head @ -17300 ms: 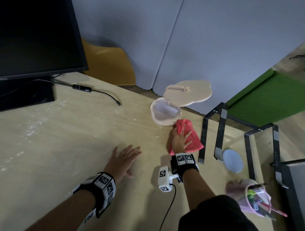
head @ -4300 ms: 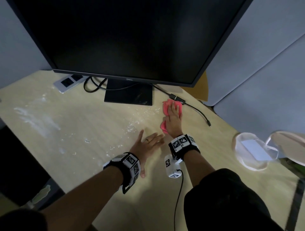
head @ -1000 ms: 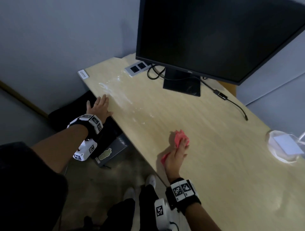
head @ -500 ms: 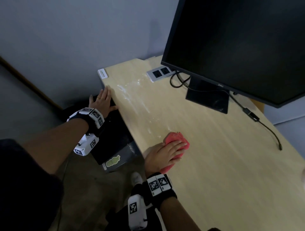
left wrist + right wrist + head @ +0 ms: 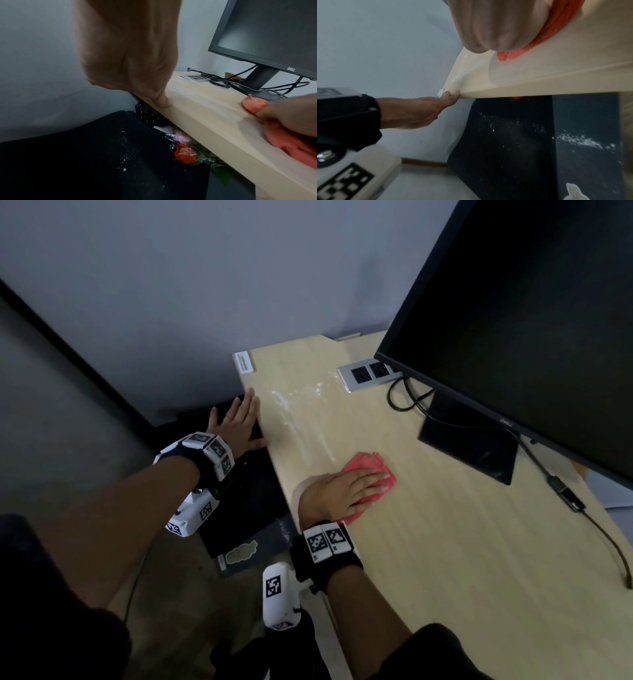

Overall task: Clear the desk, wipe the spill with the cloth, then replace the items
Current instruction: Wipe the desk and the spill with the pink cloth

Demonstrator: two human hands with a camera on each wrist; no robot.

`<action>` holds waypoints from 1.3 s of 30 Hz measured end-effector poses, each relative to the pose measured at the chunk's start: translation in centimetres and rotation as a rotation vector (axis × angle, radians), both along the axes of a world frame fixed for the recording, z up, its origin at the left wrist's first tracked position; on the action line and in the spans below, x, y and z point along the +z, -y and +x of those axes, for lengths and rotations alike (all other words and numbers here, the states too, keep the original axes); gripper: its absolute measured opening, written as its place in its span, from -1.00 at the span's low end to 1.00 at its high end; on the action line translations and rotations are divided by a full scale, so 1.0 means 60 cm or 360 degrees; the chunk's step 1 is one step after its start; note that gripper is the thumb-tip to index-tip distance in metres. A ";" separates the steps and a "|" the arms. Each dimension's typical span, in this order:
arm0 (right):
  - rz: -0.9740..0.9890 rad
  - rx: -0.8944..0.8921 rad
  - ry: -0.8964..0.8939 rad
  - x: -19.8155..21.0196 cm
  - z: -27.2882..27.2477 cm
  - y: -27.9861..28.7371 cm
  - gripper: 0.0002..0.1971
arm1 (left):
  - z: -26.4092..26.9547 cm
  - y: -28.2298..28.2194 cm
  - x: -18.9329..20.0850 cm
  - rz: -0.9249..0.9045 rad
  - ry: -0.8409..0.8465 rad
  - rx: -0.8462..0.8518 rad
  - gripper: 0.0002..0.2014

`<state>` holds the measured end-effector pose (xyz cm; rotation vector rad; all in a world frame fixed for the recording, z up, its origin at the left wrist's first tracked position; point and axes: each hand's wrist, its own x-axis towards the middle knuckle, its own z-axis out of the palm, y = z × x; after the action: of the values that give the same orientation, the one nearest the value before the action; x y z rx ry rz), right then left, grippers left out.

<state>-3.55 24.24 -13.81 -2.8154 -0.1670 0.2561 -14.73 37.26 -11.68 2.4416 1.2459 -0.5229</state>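
**Red cloth under the right palm**

Red cloth [image 5: 371, 474] lies bunched on the desk [image 5: 462, 542], long axis from 7 to 1 o'clock. Right hand [image 5: 346, 491] presses it flat-fingered. Left hand [image 5: 239, 422], fingers straight, rests on the desk's edge at 10 o'clock. Below, a black bin [image 5: 102, 155] holds wrapped flowers [image 5: 185, 155].

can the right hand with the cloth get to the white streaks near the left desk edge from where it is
Probably yes: the right hand presses the red cloth flat beside the white streaks, with only bare desk between; the left hand stays at the edge.

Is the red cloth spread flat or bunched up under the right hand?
Bunched. The cloth shows thick crumpled folds around the right hand pressing it on the desk.
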 end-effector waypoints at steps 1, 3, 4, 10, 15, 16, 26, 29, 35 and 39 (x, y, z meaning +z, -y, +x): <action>0.0008 0.0049 -0.0020 0.003 0.008 -0.009 -0.47 | 0.001 -0.002 0.004 -0.0025 -0.0023 0.0000 -0.12; -0.0098 0.0112 0.0066 -0.002 0.021 -0.033 -0.39 | 0.004 -0.005 0.013 -0.0054 -0.0068 -0.0010 -0.11; -0.0080 0.0134 0.0066 0.004 0.016 -0.044 -0.36 | 0.007 -0.006 0.016 -0.0058 -0.0086 -0.0019 -0.10; 0.0140 0.0301 0.0033 -0.022 0.029 -0.091 -0.41 | 0.015 -0.023 0.019 -0.0074 -0.0204 -0.0069 -0.04; 0.0188 0.0527 -0.0075 -0.004 0.045 -0.135 -0.37 | 0.018 -0.022 0.020 -0.0120 -0.0225 -0.0058 -0.03; 0.0193 0.0568 -0.0082 0.003 0.047 -0.143 -0.37 | 0.018 -0.022 0.021 -0.0133 -0.0231 -0.0060 -0.03; 0.0229 0.1088 -0.0109 0.028 0.082 -0.209 -0.33 | 0.019 -0.019 0.024 -0.0169 -0.0191 -0.0042 -0.02; 0.0300 0.1363 -0.0096 0.024 0.099 -0.221 -0.36 | 0.017 -0.020 0.024 -0.0220 -0.0156 -0.0029 -0.01; 0.0568 0.1861 -0.0186 0.014 0.116 -0.210 -0.36 | 0.016 -0.020 0.022 -0.0235 -0.0084 -0.0014 0.01; 0.0580 0.2045 -0.0249 0.018 0.109 -0.196 -0.34 | 0.017 -0.018 0.027 -0.0184 -0.0023 0.0043 0.05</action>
<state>3.02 35.98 -12.75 -1.9220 -1.7377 0.6113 -13.73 38.37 -10.07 2.3262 1.2181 -0.5890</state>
